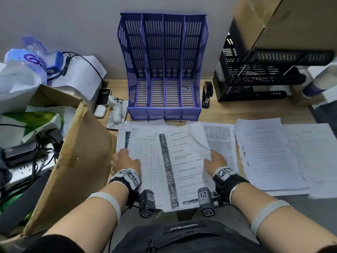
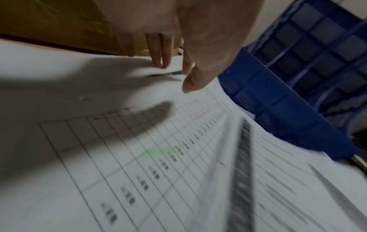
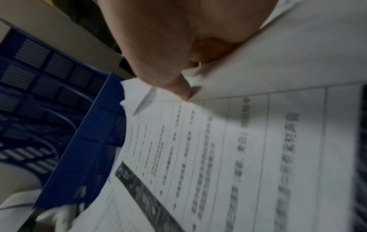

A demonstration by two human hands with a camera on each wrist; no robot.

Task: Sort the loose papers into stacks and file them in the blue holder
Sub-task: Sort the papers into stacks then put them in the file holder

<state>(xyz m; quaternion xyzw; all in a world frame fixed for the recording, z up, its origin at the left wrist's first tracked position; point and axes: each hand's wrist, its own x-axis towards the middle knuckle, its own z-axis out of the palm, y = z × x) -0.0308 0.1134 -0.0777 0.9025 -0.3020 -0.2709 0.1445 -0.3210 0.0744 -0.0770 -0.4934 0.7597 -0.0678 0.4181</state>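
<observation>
The blue holder [image 1: 164, 66] stands with bare slots at the back of the desk, also in the left wrist view [image 2: 278, 97] and the right wrist view [image 3: 75, 157]. A loose pile of printed papers [image 1: 164, 161] lies in front of it, reaching over the desk's near edge. My left hand [image 1: 125, 159] rests at the pile's left edge, its straight fingers [image 2: 160, 53] touching the table-printed sheet [image 2: 139, 157]. My right hand [image 1: 216, 159] grips the pile's right edge. Its thumb [image 3: 178, 84] pinches the top sheets [image 3: 238, 141], whose corner curls up.
Two neat paper stacks [image 1: 264, 157] [image 1: 313, 161] lie to the right. A black tray rack [image 1: 264, 75] and a stapler [image 1: 207, 94] stand at the back right. An open cardboard box [image 1: 78, 161] crowds the left, with a phone, an earbud case and cables behind it.
</observation>
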